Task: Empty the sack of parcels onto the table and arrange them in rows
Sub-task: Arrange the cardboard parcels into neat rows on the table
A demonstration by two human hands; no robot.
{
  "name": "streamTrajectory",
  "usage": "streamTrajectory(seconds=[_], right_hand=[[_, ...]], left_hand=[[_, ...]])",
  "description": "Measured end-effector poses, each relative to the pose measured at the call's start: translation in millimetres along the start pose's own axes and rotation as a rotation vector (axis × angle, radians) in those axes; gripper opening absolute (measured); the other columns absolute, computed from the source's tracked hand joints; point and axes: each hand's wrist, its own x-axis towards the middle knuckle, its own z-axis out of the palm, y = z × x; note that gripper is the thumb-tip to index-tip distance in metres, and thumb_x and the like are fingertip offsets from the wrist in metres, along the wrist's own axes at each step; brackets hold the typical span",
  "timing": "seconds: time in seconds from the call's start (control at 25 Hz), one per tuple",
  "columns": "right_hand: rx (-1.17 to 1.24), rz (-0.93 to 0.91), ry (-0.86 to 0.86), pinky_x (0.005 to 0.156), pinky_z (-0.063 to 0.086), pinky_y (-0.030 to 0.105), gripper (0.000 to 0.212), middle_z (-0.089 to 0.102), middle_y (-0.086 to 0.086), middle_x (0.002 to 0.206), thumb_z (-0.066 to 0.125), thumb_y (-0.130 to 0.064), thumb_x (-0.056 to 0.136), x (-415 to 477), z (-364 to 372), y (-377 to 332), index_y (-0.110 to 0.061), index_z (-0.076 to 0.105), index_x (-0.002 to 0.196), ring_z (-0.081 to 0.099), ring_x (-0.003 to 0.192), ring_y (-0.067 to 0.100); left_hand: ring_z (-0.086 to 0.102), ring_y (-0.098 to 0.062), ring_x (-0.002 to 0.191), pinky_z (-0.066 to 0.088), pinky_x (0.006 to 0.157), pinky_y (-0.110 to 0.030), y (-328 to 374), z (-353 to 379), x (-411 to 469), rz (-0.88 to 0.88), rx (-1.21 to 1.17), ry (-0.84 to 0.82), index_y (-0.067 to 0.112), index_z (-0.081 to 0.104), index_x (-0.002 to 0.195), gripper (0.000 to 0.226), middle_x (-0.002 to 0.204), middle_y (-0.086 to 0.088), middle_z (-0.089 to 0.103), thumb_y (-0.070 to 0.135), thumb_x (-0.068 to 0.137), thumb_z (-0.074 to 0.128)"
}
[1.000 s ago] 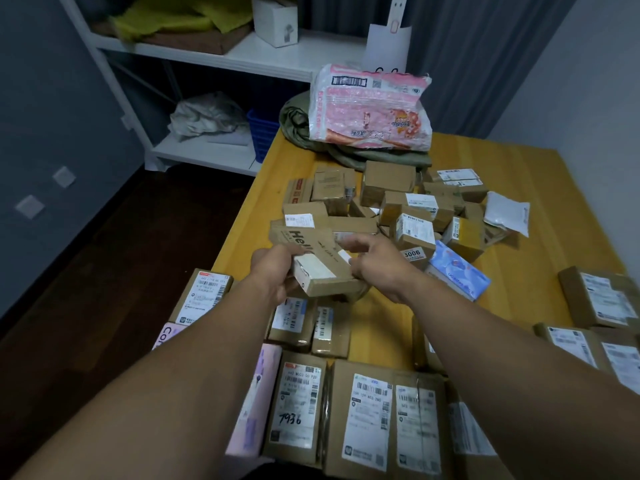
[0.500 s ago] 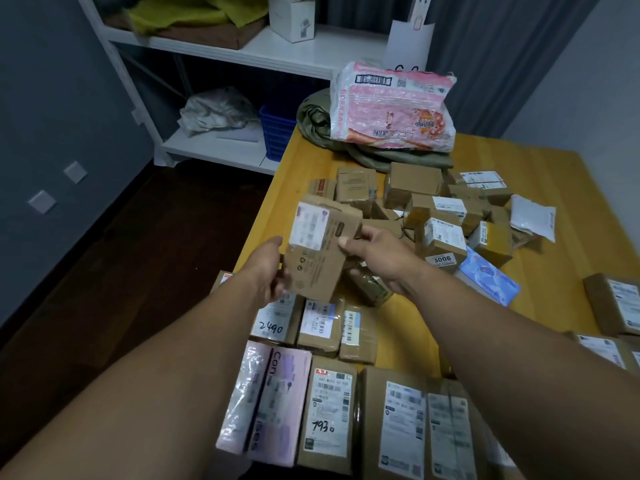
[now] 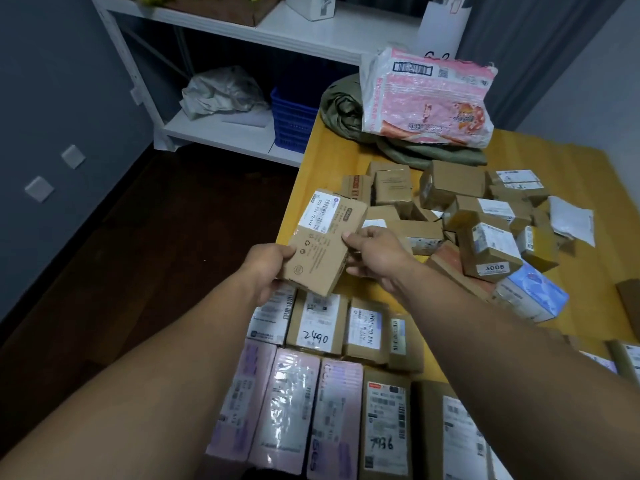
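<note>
A flat brown cardboard parcel (image 3: 325, 242) with a white label at its far end is held above the left edge of the wooden table (image 3: 519, 157). My left hand (image 3: 268, 268) grips its near left side and my right hand (image 3: 375, 252) pinches its right edge. Just below it runs a row of small labelled boxes, one marked 2490 (image 3: 317, 323). Nearer me lie pink wrapped parcels (image 3: 287, 410) and a box marked 7936 (image 3: 384, 434). A loose heap of brown boxes (image 3: 450, 209) fills the middle of the table. The olive sack (image 3: 346, 112) lies crumpled at the far end.
A pink and white plastic package (image 3: 426, 98) rests on the sack. A blue pouch (image 3: 533, 289) and a white mailer (image 3: 571, 220) lie right of the heap. White shelving (image 3: 242, 29) with a blue crate (image 3: 292, 123) stands beyond the dark floor at left.
Both hands lifted the brown parcel out of the heap, turned it label-up and drew it left toward the table's edge, over the row of small boxes.
</note>
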Motion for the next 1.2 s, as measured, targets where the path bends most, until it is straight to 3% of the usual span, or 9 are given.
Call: streamTrajectory(seconds=[0.24,0.36,0.48,0.6,0.76,0.84,0.92,1.04,1.2], right_hand=[[-0.142,0.074,-0.026,0.066,0.062,0.037,0.022,0.069,0.012,0.113,0.064,-0.004,0.096,36.0,57.8,12.0,-0.008,0.052,0.114,0.071,0.087,0.024],[-0.172,0.096,0.000,0.065,0.063,0.036,0.017,0.068,0.011,0.112,0.062,-0.003,0.097,63.4,72.3,20.3,-0.014,0.050,0.098,0.070,0.088,0.025],[-0.233,0.134,0.036,0.065,0.060,0.032,0.022,0.066,0.013,0.114,0.061,0.000,0.096,89.2,82.4,34.3,-0.016,0.049,0.087,0.068,0.100,0.029],[-0.320,0.186,0.061,0.070,0.062,0.036,0.015,0.066,0.011,0.108,0.058,0.003,0.094,115.3,86.4,59.3,-0.011,0.056,0.094,0.068,0.099,0.027],[-0.428,0.179,0.036,0.078,0.062,0.042,0.016,0.065,0.012,0.096,0.051,0.004,0.094,138.0,94.0,75.1,-0.009,0.060,0.091,0.066,0.089,0.027],[-0.469,0.156,0.008,0.084,0.056,0.043,0.016,0.065,0.016,0.100,0.050,0.002,0.097,140.0,96.8,78.1,0.002,0.062,0.108,0.065,0.095,0.033],[-0.504,0.152,-0.006,0.093,0.052,0.044,0.027,0.064,0.024,0.115,0.048,0.000,0.099,138.7,98.3,82.2,0.007,0.060,0.122,0.062,0.109,0.040],[-0.468,0.160,-0.022,0.086,0.059,0.051,0.026,0.069,0.017,0.108,0.049,0.003,0.097,137.1,100.7,88.0,-0.003,0.070,0.111,0.067,0.093,0.032],[-0.449,0.178,-0.018,0.086,0.058,0.048,0.029,0.067,0.018,0.108,0.044,0.005,0.097,139.8,99.9,83.4,-0.001,0.067,0.114,0.065,0.094,0.031]], left_hand=[[0.074,-0.021,0.081,0.061,0.069,-0.036,5.4,-30.1,55.8,0.063,0.065,0.034,0.010,0.065,0.112,0.020,0.097,-0.010,0.076,0.016,0.104,0.047],[0.073,-0.024,0.092,0.062,0.082,-0.044,0.1,-35.6,87.0,0.116,0.222,0.050,0.018,0.065,0.113,0.020,0.106,-0.008,0.074,0.013,0.102,0.049],[0.071,-0.027,0.095,0.061,0.083,-0.046,-11.4,-34.7,120.5,0.071,0.370,0.046,0.017,0.067,0.106,0.021,0.104,-0.006,0.072,0.007,0.096,0.051],[0.071,-0.030,0.092,0.061,0.081,-0.049,-29.9,-32.7,155.1,0.000,0.460,0.019,0.015,0.069,0.098,0.024,0.102,-0.010,0.074,0.000,0.082,0.061],[0.069,-0.031,0.097,0.059,0.086,-0.046,-39.3,-29.5,180.6,-0.021,0.626,0.045,0.013,0.066,0.106,0.026,0.105,-0.009,0.071,0.008,0.081,0.071],[0.067,-0.031,0.100,0.059,0.086,-0.044,-41.6,-29.4,187.0,-0.033,0.704,0.110,0.009,0.064,0.111,0.029,0.109,-0.011,0.068,0.014,0.083,0.071],[0.067,-0.029,0.096,0.058,0.079,-0.037,-43.3,-29.1,186.0,-0.072,0.749,0.124,0.006,0.061,0.110,0.029,0.106,-0.011,0.067,0.016,0.085,0.070],[0.062,-0.023,0.081,0.049,0.066,-0.029,-45.6,-28.3,184.6,-0.118,0.752,0.115,0.011,0.053,0.101,0.020,0.091,-0.007,0.061,0.016,0.088,0.068],[0.066,-0.031,0.097,0.057,0.083,-0.039,-41.8,-23.4,187.4,-0.111,0.761,0.129,0.006,0.056,0.115,0.038,0.112,-0.013,0.066,0.020,0.082,0.064]])
